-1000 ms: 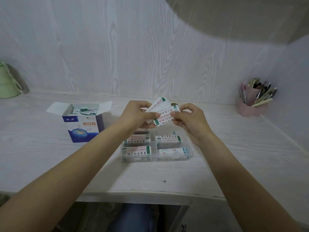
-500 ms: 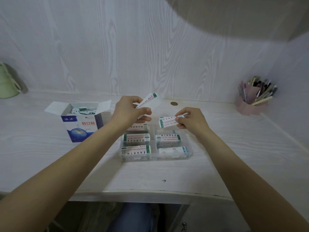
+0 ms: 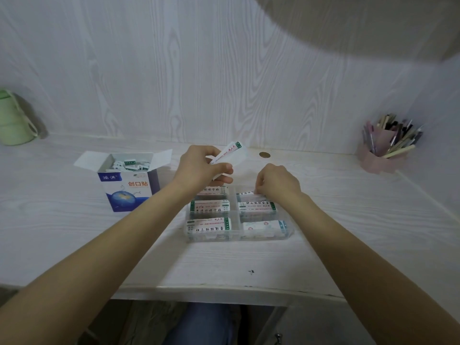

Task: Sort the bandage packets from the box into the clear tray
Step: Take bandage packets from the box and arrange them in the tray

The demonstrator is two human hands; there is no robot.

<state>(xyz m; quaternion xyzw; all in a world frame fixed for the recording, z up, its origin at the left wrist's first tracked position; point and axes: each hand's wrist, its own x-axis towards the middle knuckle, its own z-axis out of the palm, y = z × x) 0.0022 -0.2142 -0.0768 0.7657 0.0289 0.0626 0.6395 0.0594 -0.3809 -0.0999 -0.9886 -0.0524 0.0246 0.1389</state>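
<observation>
Your left hand hovers above the tray's far-left corner, fingers and thumb curled round a small fan of packets — how many you hold cannot be told. Your right hand is down at the far-right compartment of the clear tray, fingertips pinching one packet that lies in it. The tray has six compartments, two columns of three, and each shows a packet on top — deeper stacks are too blurred to count. One open box stands left of the tray with more packets inside. One green jug sits far left, one pen holder far right.
</observation>
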